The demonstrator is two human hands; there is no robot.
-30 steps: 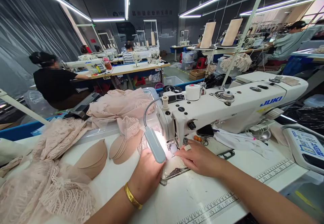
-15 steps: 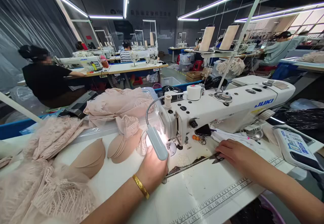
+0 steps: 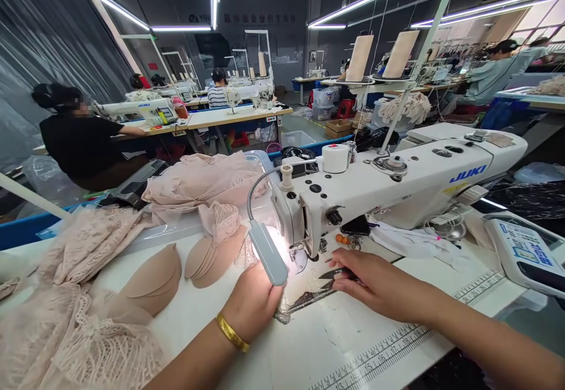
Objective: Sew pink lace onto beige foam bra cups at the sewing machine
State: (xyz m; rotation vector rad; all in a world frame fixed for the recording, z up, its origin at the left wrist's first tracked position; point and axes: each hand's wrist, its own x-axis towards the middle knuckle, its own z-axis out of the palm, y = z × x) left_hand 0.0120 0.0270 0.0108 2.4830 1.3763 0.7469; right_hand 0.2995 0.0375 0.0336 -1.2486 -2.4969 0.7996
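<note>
Snips [image 3: 329,276] point left, long axis roughly crosswise.

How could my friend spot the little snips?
Find the big white sewing machine with blue letters on its side. In front of it, the right hand holds the dark snips. They have pointed blades, unlike the round orange beads just behind them.

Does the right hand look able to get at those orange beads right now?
Probably yes: the orange beads lie just beyond the right hand with nothing visible between, though its fingers hold dark snips, which may need setting down.
</note>
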